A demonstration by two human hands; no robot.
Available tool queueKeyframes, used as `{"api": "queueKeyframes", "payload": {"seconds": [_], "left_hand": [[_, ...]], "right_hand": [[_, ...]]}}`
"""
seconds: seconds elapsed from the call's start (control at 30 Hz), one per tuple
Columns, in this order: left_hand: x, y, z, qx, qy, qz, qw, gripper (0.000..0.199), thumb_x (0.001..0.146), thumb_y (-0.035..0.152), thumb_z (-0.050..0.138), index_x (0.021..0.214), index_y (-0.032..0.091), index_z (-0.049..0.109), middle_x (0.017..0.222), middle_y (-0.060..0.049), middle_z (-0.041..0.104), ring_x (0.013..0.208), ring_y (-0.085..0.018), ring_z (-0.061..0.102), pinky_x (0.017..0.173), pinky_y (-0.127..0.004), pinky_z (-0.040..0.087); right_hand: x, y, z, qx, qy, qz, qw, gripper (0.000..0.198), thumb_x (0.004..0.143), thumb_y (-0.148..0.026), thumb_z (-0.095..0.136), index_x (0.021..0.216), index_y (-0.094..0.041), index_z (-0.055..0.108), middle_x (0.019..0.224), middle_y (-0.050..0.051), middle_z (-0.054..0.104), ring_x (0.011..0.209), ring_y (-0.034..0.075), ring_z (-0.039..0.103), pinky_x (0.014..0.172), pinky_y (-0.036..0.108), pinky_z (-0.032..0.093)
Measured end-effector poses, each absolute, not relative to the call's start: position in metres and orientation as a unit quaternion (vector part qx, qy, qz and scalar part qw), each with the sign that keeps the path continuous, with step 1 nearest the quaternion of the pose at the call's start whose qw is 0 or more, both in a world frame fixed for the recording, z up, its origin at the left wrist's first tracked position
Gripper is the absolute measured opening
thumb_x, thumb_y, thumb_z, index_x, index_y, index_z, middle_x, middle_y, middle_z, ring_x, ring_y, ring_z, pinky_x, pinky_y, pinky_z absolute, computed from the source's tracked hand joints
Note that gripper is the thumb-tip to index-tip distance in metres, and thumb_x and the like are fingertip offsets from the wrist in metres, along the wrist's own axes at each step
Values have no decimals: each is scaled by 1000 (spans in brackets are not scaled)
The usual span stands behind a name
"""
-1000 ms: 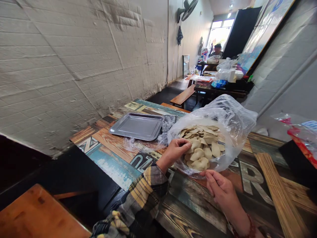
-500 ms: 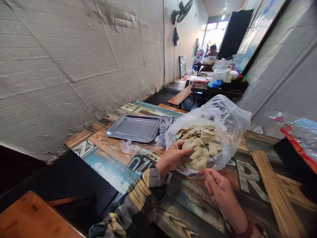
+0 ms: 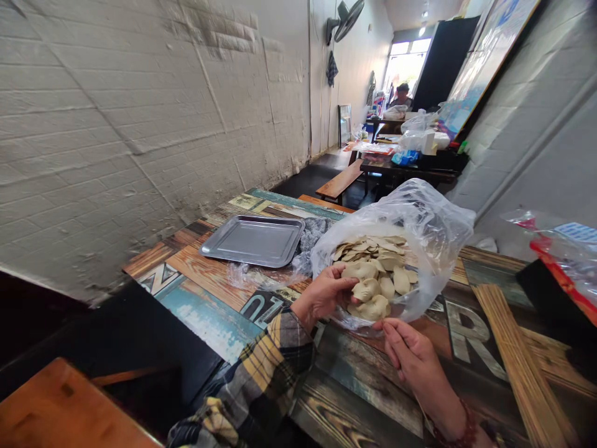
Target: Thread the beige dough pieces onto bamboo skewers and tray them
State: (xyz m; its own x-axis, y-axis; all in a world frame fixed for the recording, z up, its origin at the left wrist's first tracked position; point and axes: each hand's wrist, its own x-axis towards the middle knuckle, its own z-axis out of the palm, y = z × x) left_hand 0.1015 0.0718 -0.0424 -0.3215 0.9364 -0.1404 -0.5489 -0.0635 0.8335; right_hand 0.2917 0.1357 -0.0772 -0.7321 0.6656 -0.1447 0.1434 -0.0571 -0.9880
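A clear plastic bag (image 3: 433,218) lies open on the table, filled with thin, oval, pale beige slices (image 3: 373,246); I cannot tell what food they are. At the bag's near side my left hand (image 3: 329,291) pinches a curled beige slice (image 3: 366,290) between thumb and fingers. My right hand (image 3: 410,348) is closed around a thin bamboo skewer (image 3: 423,410), whose lower end shows below the palm. Its fingertips are at the bag's near edge, close to another folded slice (image 3: 374,307). The skewer's front end is hard to make out.
A metal tray (image 3: 252,241) sits at the left beside crumpled plastic (image 3: 310,239). To the right lies a bundle of bamboo skewers (image 3: 517,361), with a black box (image 3: 545,305) beyond it. A bench (image 3: 339,180), more tables and a seated person (image 3: 402,94) are farther back.
My left hand has shifted slightly, and the slice at its fingertips now curls up toward my right hand. My right hand has hardly moved.
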Motion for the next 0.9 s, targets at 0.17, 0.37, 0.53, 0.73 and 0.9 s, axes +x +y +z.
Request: {"api": "queueKeyframes", "payload": {"seconds": [0.17,0.37,0.53,0.73,0.9], "left_hand": [[107,74,-46,190,401,716,539,32,64,37,81,73,12,62,63,0,60,55,-10,55,56,-22,49],[122,77,-44,165,354,740,548,36,71,41,75,92,13,67,81,-7,69,76,-17,63,70,-26,52],[130,80,-44,152,341,757,536,39,71,36,76,99,12,66,91,-10,70,85,-21,66,78,-31,53],[135,82,-44,121,325,778,524,36,74,39,72,97,13,65,91,-10,70,89,-23,67,81,-33,54],[141,84,-43,107,302,786,528,46,74,45,70,109,16,61,93,-10,70,88,-23,67,78,-35,55]], "right_hand": [[291,135,-74,-304,-662,659,187,47,81,-62,53,87,-17,62,45,-9,38,36,6,29,34,16,24],[291,134,-76,-306,-660,661,186,47,82,-61,52,92,-16,61,46,-10,37,37,6,28,35,17,24],[290,133,-75,-307,-671,645,199,49,81,-61,52,94,-15,63,46,-9,38,37,7,31,35,18,24],[291,132,-79,-318,-672,639,200,47,82,-60,51,94,-16,63,46,-9,38,37,7,31,34,18,25],[290,132,-81,-311,-681,631,201,46,83,-59,51,94,-16,64,46,-9,39,37,8,33,35,19,27]]}}
